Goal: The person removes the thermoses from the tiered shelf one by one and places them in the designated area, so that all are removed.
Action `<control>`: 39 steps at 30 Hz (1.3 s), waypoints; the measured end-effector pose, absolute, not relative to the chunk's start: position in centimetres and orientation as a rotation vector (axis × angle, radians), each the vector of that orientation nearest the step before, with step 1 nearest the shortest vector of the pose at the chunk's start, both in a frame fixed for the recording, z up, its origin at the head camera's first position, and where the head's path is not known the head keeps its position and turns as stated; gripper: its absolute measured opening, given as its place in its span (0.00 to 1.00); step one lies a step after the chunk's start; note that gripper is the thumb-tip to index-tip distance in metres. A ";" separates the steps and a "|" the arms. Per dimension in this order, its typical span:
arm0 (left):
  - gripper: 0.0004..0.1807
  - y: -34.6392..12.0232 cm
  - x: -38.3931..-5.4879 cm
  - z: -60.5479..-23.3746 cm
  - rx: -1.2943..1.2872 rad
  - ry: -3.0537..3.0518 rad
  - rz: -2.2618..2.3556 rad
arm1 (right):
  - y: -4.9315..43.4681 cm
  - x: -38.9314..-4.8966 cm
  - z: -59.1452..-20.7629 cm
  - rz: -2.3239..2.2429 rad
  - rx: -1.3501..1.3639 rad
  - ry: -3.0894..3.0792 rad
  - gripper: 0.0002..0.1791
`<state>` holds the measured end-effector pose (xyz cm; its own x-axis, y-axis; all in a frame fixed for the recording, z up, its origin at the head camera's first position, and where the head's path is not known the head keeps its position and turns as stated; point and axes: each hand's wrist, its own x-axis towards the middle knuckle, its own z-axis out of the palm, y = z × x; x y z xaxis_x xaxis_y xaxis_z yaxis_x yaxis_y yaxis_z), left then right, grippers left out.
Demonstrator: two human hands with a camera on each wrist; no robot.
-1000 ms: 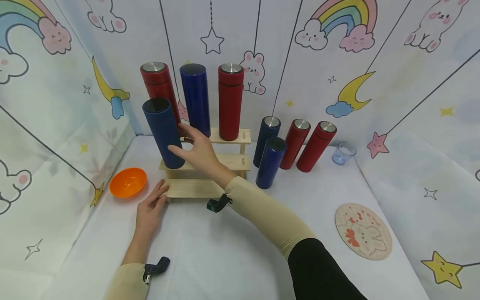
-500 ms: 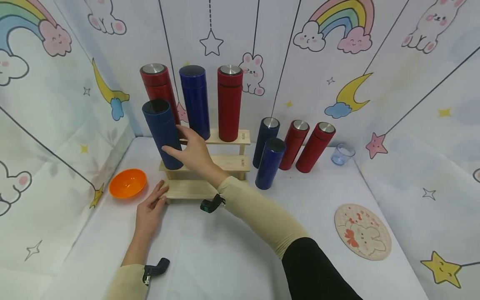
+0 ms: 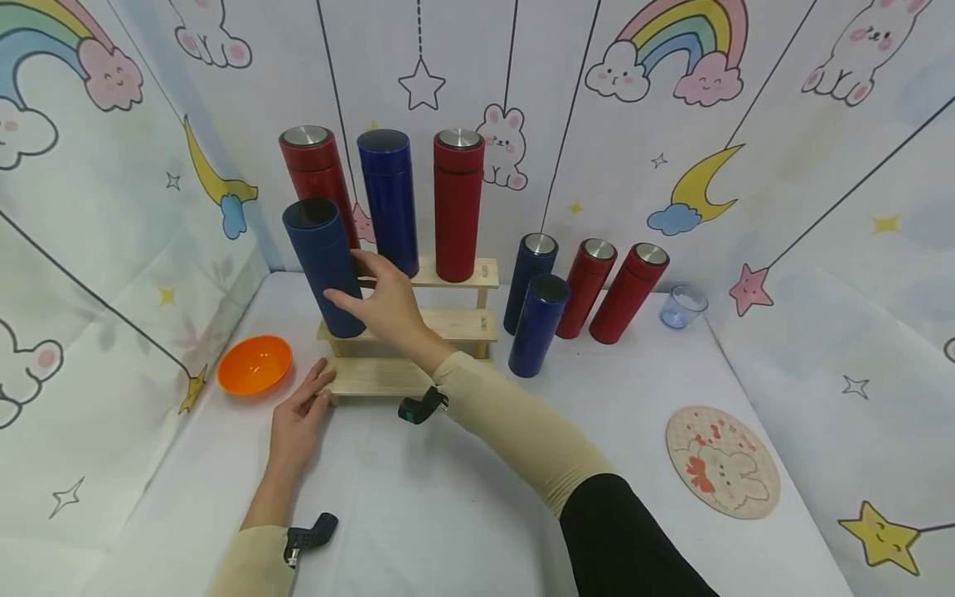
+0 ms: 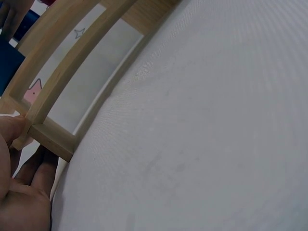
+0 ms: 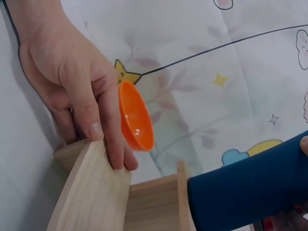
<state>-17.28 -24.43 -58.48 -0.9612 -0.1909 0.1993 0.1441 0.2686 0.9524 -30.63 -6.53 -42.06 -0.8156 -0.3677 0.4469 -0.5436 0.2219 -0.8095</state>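
Note:
A dark blue thermos bottle (image 3: 323,269) stands upright on the left end of the middle step of a three-step wooden shelf (image 3: 384,377). My right hand (image 3: 391,303) grips it from the right side, thumb across the front and fingers toward the back. At the left end of the bottom step, my left hand (image 3: 298,414) holds the board. Seen from the right wrist, the left thumb presses the board's front edge and other fingers lie over its top. Behind, on the top step, are a red bottle (image 3: 317,166), a blue bottle (image 3: 388,199) and another red bottle (image 3: 458,207).
Right of the shelf stand a dark blue bottle (image 3: 528,278), a brighter blue bottle (image 3: 537,327) and two red bottles (image 3: 630,294). An orange bowl (image 3: 255,365) sits to the left. Farther right are a small clear blue cup (image 3: 682,307) and a round rabbit mat (image 3: 724,462).
My right hand has shifted slightly left, its thumb reaching further across the dark blue bottle. The bottle and my left hand stay in place.

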 end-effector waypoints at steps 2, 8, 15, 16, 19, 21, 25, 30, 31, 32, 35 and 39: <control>0.21 -24.4 -17.3 -58.4 0.036 -2.260 -1.753 | -6.5 -30.7 -42.1 1.646 0.879 -2.307 0.36; 0.21 -24.3 -17.5 -58.4 0.035 -2.254 -1.748 | -6.0 -30.7 -42.1 1.654 0.887 -2.276 0.36; 0.20 -24.3 -17.6 -58.2 0.021 -2.268 -1.719 | -4.8 -30.4 -42.0 1.638 0.911 -2.241 0.36; 0.20 -24.3 -17.6 -58.2 0.026 -2.266 -1.721 | -4.5 -30.3 -42.0 1.639 0.916 -2.232 0.36; 0.21 -24.3 -17.6 -58.2 0.044 -2.266 -1.735 | -3.7 -30.1 -42.0 1.650 0.921 -2.198 0.36; 0.21 -24.4 -17.6 -58.4 0.057 -2.267 -1.746 | -3.2 -30.0 -42.1 1.651 0.919 -2.179 0.36; 0.21 -24.4 -17.4 -58.5 0.086 -2.291 -1.734 | -2.3 -29.7 -42.2 1.646 0.913 -2.157 0.36; 0.21 -24.2 -17.4 -58.5 0.086 -2.294 -1.741 | -1.0 -29.2 -41.9 1.648 0.916 -2.142 0.36; 0.21 -24.2 -17.4 -58.5 0.083 -2.289 -1.747 | -0.8 -29.1 -41.9 1.646 0.917 -2.140 0.36; 0.21 -24.2 -17.4 -58.4 0.081 -2.285 -1.753 | -0.5 -29.0 -41.9 1.645 0.920 -2.138 0.36; 0.21 -24.1 -17.3 -58.2 0.082 -2.280 -1.746 | 0.3 -28.5 -41.9 1.639 0.919 -2.137 0.36; 0.21 -24.0 -17.3 -58.1 0.083 -2.273 -1.757 | 1.7 -27.8 -41.8 1.657 0.898 -2.128 0.36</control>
